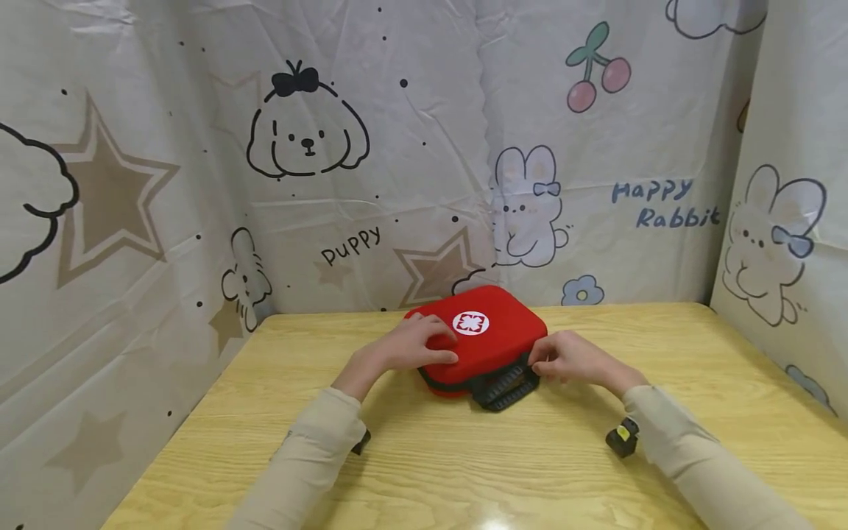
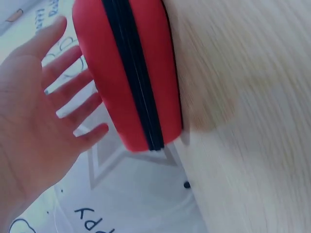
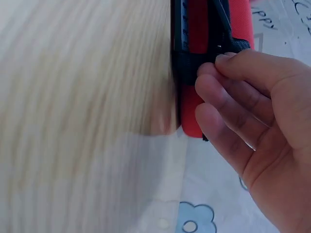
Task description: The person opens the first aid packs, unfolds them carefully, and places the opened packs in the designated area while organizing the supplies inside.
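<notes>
As the head view shows, your left hand [image 1: 414, 344] rests loose-fingered on the red case [image 1: 486, 350], which lies near the table's [image 1: 430, 464] back edge; let it press lightly to steady the lid. Your right hand [image 1: 566, 357] pinches beside the black handle [image 1: 514, 396]. From the left wrist, the black zip [image 2: 133, 73] rings the side; keep those spread fingers off it. From the right wrist, thumb and fingertips grip a black piece [image 3: 238, 45], zip pull or strap unclear; check before tugging.
</notes>
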Motion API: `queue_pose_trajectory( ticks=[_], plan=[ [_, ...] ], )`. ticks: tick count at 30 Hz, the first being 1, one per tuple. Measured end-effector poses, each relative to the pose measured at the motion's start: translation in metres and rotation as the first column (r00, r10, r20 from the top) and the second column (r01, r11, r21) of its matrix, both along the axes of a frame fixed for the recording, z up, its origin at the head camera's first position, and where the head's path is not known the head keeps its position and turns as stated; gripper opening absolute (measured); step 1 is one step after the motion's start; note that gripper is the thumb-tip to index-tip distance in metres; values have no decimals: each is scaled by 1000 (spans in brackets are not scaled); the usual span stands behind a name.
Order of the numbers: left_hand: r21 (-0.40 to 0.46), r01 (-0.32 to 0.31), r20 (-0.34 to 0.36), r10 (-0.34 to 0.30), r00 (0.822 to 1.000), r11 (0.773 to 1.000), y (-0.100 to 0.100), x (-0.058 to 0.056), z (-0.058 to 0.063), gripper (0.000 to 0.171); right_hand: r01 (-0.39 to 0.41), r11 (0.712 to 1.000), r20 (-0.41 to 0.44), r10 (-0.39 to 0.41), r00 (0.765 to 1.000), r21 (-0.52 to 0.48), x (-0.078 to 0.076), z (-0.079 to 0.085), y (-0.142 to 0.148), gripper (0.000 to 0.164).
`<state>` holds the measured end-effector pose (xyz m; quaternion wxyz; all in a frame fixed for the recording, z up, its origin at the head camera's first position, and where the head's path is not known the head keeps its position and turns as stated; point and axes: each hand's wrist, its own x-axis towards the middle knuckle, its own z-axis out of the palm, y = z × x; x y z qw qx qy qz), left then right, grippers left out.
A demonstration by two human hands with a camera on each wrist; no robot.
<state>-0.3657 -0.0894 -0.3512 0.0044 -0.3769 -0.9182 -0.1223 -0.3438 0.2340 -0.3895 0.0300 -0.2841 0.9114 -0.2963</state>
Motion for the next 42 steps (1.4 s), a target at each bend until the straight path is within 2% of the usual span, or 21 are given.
queue_pose_trajectory(
  ticks=[3, 7, 12, 18, 22, 29, 37, 42],
  plan=[
    [2, 1, 70, -2, 998, 1000, -7, -1, -2, 47, 19, 1000, -21, -19, 1000, -11, -3, -3, 5, 4],
    [-24, 0, 153, 4, 988, 1000, -10, -1, -10, 61, 38, 999, -1, -38, 999, -28, -4, -7, 8, 4],
    [-21, -18, 136, 21, 990, 1000, -7, -2, -11, 65, 16, 999, -29, -18, 999, -38, -6, -7, 9, 4],
    [-32, -31, 163, 36, 986, 999, -2, -2, -6, 64, -5, 999, -60, 3, 998, -45, -3, -3, 12, 5],
    [-39, -50, 142, 55, 988, 998, 0, 4, -8, 66, -7, 998, -30, 6, 1000, -60, 0, -3, 12, 6],
    [-56, -80, 61, 83, 995, 995, 5, 16, -9, 65, -27, 997, -23, 26, 999, -69, 4, -3, 7, 5],
    [-84, -114, 51, 118, 992, 990, 8, 24, -10, 66, -28, 997, 6, 28, 1000, -65, 7, -5, 3, 6],
    [-107, -113, -46, 108, 993, 988, 16, 26, -12, 68, -68, 995, -1, 68, 998, -78, 10, -4, 0, 7]
  ],
)
